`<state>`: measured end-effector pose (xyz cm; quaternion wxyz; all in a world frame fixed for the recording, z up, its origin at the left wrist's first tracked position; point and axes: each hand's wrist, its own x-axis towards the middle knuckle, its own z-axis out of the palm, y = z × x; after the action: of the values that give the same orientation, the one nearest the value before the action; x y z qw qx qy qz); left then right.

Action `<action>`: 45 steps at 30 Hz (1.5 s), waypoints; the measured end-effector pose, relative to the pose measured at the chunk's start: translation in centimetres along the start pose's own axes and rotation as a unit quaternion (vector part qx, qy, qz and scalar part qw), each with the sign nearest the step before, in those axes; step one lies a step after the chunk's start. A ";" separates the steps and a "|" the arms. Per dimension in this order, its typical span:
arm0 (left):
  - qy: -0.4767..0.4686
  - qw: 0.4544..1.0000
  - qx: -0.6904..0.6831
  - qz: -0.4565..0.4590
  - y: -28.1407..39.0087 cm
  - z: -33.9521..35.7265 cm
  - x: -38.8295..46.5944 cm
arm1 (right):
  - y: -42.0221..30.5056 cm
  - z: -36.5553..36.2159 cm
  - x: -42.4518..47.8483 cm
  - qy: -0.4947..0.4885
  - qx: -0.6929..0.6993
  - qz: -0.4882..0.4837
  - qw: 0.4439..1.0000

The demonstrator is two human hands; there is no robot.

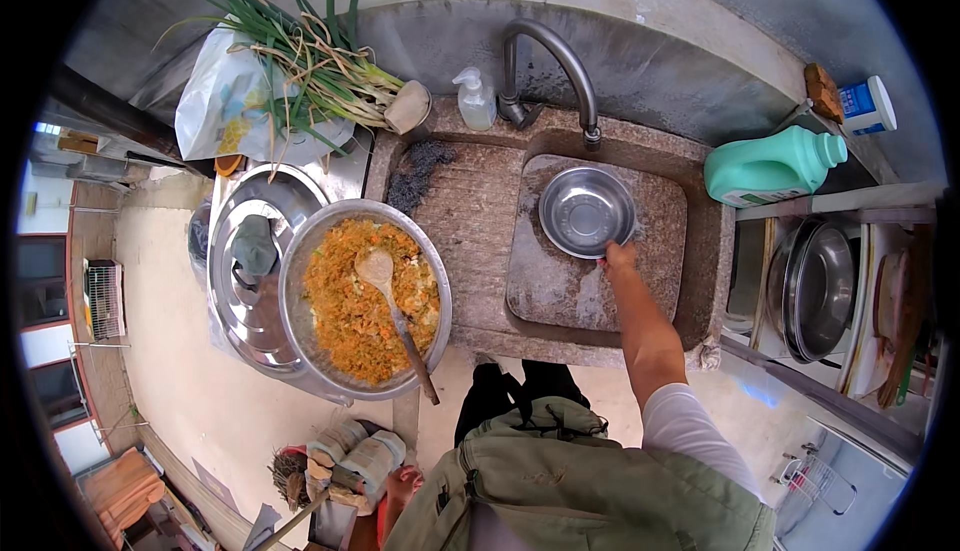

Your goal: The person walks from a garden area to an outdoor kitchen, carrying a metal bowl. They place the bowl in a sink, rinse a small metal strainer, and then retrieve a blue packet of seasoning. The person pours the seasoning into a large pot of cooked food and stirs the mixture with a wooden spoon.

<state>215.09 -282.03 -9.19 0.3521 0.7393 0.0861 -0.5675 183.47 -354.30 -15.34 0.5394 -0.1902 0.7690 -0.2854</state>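
My right hand (619, 257) grips the near rim of a shiny stainless steel bowl (587, 209). The bowl is over the basin of a stone sink (570, 296), below the mouth of a curved metal faucet (559, 33); no running water shows. Whether it rests on the basin floor cannot be told. I cannot make out my left hand. Left of the sink stands a wide metal basin (291, 311) of orange-coated shredded food (337, 303). A wooden spoon (375, 267) lies in it, its handle across the rim.
A pump bottle (476, 104), steel-wool-like scrubber (420, 172) and green detergent jug (772, 168) sit around the sink. Scallions (307, 78) lie on a plastic bag (217, 115) behind a metal lid (247, 326). Another person's partly hidden hand (405, 482) is near stacked bricks (360, 453).
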 end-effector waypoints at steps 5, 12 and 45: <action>0.055 0.998 0.031 -0.030 4.5 5.2 -6.6 | 2.3 3.9 1.3 -0.027 0.096 0.016 0.995; 0.083 0.995 0.044 -0.019 3.4 7.1 -6.9 | 2.7 4.3 4.3 -0.148 0.085 0.091 0.981; 0.044 0.927 -0.257 0.271 30.8 3.2 6.6 | -0.7 10.0 -38.9 -0.423 -0.420 -0.236 0.768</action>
<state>231.08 -308.52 -2.49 0.6662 0.6431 0.0406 -0.3753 206.33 -333.83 10.67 0.5920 -0.6749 0.4369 0.0566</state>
